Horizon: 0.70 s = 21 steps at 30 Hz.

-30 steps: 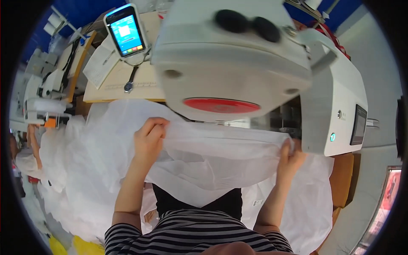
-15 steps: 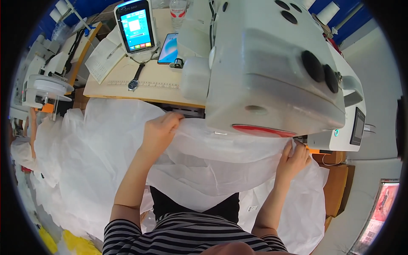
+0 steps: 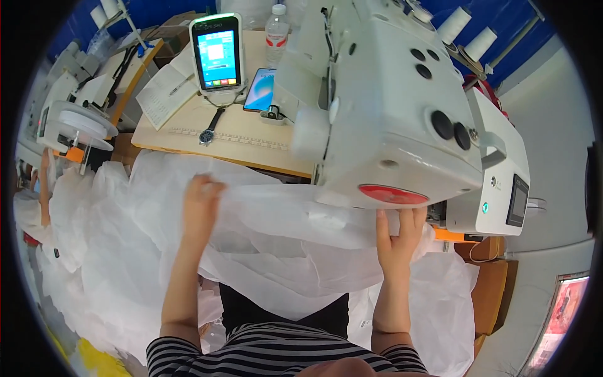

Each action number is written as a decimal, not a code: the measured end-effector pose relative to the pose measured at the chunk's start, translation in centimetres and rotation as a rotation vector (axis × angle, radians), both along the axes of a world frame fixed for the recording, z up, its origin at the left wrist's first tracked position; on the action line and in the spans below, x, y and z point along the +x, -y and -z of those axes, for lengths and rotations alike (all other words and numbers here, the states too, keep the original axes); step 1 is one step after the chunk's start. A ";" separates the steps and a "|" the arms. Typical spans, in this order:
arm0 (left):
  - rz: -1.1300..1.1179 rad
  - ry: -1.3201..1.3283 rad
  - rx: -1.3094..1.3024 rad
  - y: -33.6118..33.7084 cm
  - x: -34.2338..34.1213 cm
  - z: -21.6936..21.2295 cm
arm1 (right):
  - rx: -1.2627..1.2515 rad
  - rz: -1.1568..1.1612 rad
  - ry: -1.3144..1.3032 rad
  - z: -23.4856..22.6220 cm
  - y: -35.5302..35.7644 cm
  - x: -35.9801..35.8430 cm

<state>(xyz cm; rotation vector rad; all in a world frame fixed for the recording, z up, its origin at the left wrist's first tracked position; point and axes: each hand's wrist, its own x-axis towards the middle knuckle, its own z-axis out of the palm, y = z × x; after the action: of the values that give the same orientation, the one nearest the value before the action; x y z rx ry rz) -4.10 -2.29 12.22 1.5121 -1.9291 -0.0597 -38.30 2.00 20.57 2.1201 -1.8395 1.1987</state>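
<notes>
Fabric [image 3: 276, 251], white and thin, lies stretched between both hands so it feeds flat under the machine [image 3: 389, 119]; left hand [image 3: 202, 204] fingers pinch its edge; right hand [image 3: 399, 235] fingers press spread on it.

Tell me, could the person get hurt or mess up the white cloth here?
Maybe. The right hand presses the white fabric right beside the sewing machine head, so fingers could stray under it, where the needle likely is. The left hand pinches a fold, and so much loose cloth is piled around that an extra layer might get caught. The wristwatch lies near the table edge and could be dragged off.
</notes>
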 end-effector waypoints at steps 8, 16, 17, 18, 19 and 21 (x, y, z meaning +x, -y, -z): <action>0.236 -0.566 0.313 -0.5 2.9 8.2 | 0.166 -0.013 0.052 1.6 0.4 0.4; 0.181 -0.334 0.328 -4.0 6.1 -6.2 | 0.472 -0.105 0.359 3.5 0.2 1.6; -0.034 -0.140 0.226 -4.1 5.4 -6.4 | 0.473 -0.085 0.364 3.3 0.3 1.7; -0.242 0.053 0.118 -3.8 4.5 -6.4 | 0.309 -0.018 0.300 2.7 0.6 1.9; -0.262 0.034 0.103 -3.5 3.5 -6.6 | 0.155 0.044 0.234 1.9 0.5 1.9; -0.241 -0.043 0.120 -2.4 0.9 -6.7 | 0.248 0.046 0.267 0.8 0.0 1.0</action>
<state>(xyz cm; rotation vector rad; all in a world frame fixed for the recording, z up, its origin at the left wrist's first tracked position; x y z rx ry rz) -3.19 0.07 18.88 1.7978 -1.7226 -0.1019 -37.28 1.99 19.75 2.1076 -2.2430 1.3641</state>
